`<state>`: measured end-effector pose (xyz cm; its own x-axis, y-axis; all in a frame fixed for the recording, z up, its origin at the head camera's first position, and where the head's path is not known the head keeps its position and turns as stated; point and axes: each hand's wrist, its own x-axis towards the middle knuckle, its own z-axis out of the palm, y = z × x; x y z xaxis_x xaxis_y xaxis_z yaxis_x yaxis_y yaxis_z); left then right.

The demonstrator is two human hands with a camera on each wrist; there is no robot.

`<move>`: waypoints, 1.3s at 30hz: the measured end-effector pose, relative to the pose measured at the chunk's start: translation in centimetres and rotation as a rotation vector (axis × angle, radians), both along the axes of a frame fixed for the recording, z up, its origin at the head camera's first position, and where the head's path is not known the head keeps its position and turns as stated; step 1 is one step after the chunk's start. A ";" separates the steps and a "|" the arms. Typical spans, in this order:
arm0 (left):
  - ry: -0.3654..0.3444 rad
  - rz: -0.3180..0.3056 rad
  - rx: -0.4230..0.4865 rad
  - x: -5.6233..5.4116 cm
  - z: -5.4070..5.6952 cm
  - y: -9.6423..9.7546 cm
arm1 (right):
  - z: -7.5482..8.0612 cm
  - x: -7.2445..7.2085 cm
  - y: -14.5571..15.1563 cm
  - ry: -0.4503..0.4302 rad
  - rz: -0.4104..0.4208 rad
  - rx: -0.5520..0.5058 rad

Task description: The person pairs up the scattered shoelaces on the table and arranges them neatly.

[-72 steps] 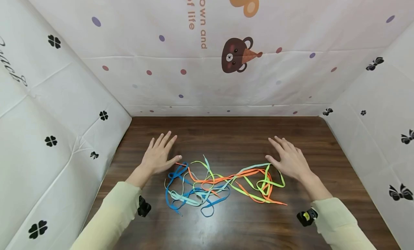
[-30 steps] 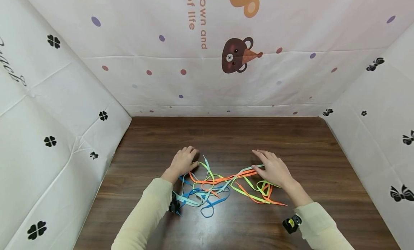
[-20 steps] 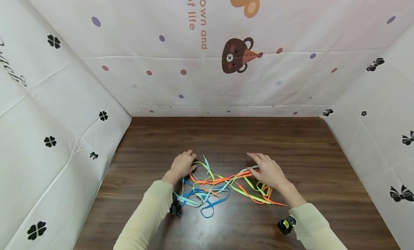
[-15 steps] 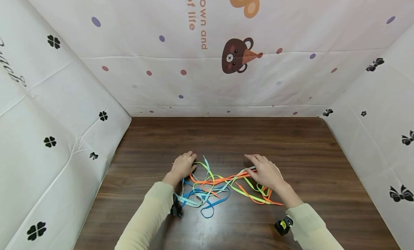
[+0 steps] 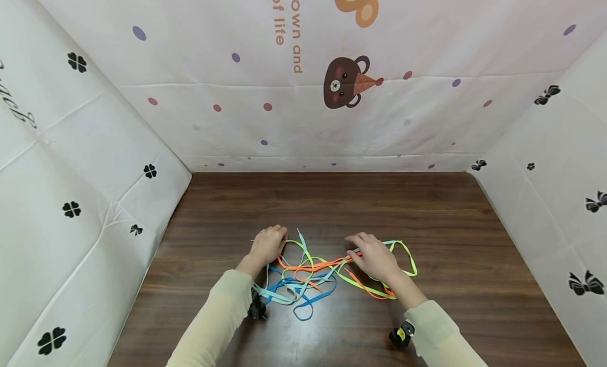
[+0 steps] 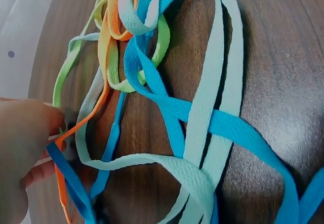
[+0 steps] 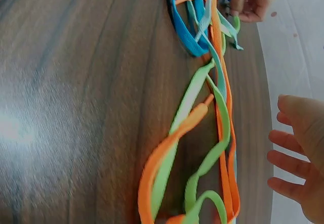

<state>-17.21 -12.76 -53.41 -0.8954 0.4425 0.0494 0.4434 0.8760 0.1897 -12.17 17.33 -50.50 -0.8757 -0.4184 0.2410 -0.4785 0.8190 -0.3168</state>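
Observation:
Flat shoelaces lie in a loose tangle on the dark wooden table. A blue shoelace (image 6: 243, 134) and a pale mint shoelace (image 6: 202, 85) loop mostly on the left. An orange shoelace (image 7: 147, 183) and a lime green shoelace (image 7: 188, 97) stretch to the right. At the tangle's left end, my left hand (image 5: 268, 244) has curled fingers and pinches the green shoelace, with blue and orange strands right at its fingertips. My right hand (image 5: 376, 259) hovers over the right half, fingers apart and relaxed, holding nothing. It covers part of the orange and green loops in the head view.
The wooden table (image 5: 332, 198) ends at a pale printed cloth (image 5: 303, 124) standing behind it, with similar white sheets (image 5: 104, 251) at both sides. A black wrist camera (image 5: 401, 335) hangs below the right sleeve, another camera (image 5: 257, 306) below the left.
My left hand has come in from the left and curled its fingers at the tangle's left end. My right hand has moved left across the shoelaces, uncovering the green loop at the far right.

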 end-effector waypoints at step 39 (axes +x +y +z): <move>0.297 -0.109 0.205 2.8 3.8 -3.3 | -3.1 -0.3 -8.2 -0.009 0.081 0.145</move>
<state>-14.39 -16.06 -49.61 -0.7769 0.4887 0.3969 0.5941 0.7778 0.2052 -12.45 9.10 -53.59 -0.8396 -0.5176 0.1650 -0.5424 0.8153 -0.2026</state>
